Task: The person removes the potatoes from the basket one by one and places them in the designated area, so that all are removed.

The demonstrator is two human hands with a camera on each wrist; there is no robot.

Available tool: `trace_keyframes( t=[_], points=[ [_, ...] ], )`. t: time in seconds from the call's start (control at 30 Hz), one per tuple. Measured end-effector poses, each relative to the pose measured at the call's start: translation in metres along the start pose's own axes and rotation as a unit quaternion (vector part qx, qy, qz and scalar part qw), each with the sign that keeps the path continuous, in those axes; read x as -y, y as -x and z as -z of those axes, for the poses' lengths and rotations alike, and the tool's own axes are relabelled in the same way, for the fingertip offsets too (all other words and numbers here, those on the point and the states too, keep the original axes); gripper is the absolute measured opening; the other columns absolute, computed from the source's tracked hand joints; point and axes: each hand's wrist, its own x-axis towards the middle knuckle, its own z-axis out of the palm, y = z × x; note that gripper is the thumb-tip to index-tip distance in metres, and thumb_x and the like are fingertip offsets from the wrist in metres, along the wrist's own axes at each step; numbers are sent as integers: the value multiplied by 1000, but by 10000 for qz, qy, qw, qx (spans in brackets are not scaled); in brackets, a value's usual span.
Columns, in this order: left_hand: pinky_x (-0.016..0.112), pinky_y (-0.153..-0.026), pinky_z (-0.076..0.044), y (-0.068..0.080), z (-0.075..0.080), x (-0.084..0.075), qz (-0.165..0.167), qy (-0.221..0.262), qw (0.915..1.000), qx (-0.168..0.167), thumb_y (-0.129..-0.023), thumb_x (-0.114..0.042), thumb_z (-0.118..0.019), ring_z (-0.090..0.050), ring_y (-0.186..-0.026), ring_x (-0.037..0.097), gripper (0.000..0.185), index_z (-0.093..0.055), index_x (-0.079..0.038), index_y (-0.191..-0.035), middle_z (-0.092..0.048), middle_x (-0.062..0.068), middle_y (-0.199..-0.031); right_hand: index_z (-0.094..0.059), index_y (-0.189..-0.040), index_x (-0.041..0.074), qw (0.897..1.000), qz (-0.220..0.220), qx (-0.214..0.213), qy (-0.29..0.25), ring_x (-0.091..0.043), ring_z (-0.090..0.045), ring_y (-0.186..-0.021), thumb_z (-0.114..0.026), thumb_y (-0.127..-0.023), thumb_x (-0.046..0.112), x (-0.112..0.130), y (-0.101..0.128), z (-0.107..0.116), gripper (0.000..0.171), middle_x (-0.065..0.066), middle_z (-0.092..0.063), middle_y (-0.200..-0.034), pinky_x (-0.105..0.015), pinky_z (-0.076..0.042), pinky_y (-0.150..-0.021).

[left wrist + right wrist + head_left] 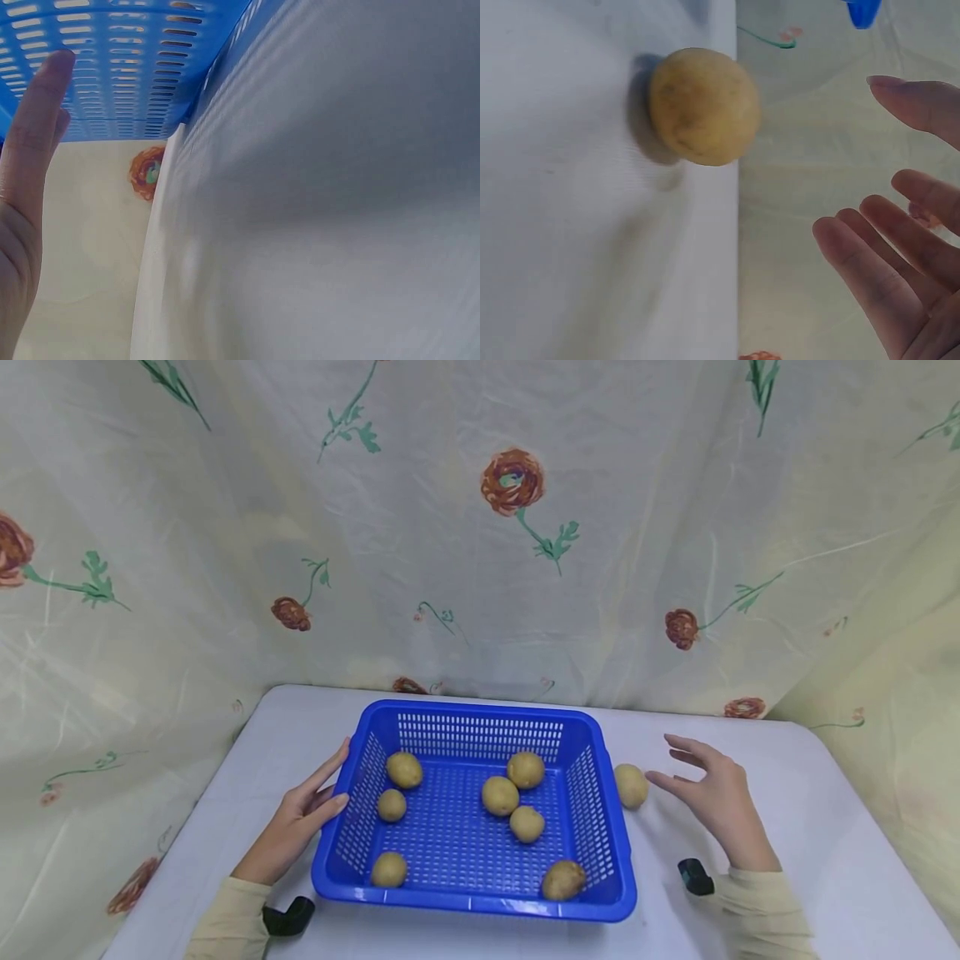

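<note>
A blue plastic basket (pixel 472 906) with slotted walls stands on the white-covered table, several potatoes inside it, among them a potato (pixel 500 796) near the middle. My left hand (pixel 292 822) is at the basket's left side, fingers extended; the left wrist view shows a straight finger (pixel 34 135) against the slotted outer wall (pixel 112 75). Outside the basket, by its right wall, one more potato (pixel 632 786) lies on the table. Just right of that potato is my right hand (pixel 716 802), thumb and fingers spread. In the right wrist view, nothing lies between those fingers (pixel 874 281).
The white table (pixel 787 827) ends at the back against a floral curtain (pixel 600 568), which also hangs at both sides. Dark wrist devices (pixel 288 917) show below both hands near the sleeves (pixel 225 922).
</note>
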Motion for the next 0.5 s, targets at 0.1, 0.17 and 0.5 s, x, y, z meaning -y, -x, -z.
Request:
trace_keyframes(
  t=[0.1,0.17,0.5],
  points=[
    [19,-112,-40,0,0,-1,0,1,10000,-6,-109,-25,-53,-37,-152,42,65,-22,-28,-166,-14,-2,-175,-53,-149,3,9999,127,-80,-66,-50,-59,-129,-81,-91,33,7,0,7,71,-31,-58,-144,-56,-58,-93],
    [16,-111,-39,0,0,-1,2,7,10000,-6,-109,-25,-53,-37,-152,42,65,-22,-28,-166,-14,-1,-175,-54,-148,2,9995,265,-119,-127,-50,-60,-128,-82,-90,30,11,0,10,70,-30,-58,-144,-52,-59,-90],
    [28,-115,-40,0,0,-1,10,-46,10000,-20,-109,-26,-52,-38,-151,42,65,-22,-28,-166,-14,-2,-175,-59,-143,3,9939,1010,-206,-387,-44,-64,-124,-85,-86,21,31,-3,22,65,-26,-64,-139,-41,-60,-85]
  ],
)
